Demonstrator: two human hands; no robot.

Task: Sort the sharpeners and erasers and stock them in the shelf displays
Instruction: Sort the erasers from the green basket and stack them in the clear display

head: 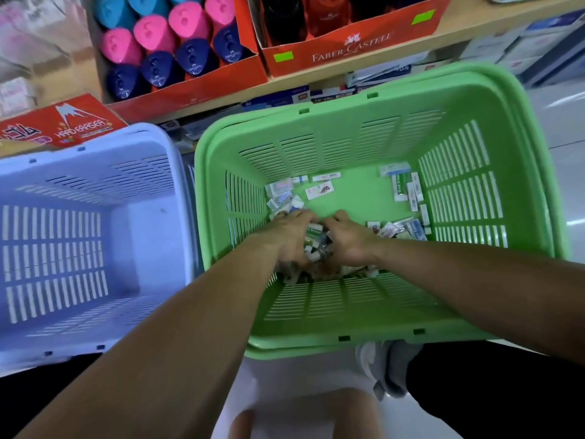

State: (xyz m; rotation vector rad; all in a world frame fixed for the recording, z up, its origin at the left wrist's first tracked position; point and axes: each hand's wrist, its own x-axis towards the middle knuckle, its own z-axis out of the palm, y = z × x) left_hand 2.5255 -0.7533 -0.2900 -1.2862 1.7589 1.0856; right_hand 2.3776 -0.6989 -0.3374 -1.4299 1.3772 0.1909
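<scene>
A stationery shop: shelf display cartons of sharpeners

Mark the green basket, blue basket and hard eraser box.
green basket (411, 88): head view, far rim.
blue basket (110, 142): head view, far rim.
hard eraser box (72, 125): head view, red printed top.

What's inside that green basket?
Small wrapped erasers lie scattered across the green basket floor. The left grip and right grip, bare hands, clutch a heap; whatever lies beneath them is hidden.
</scene>
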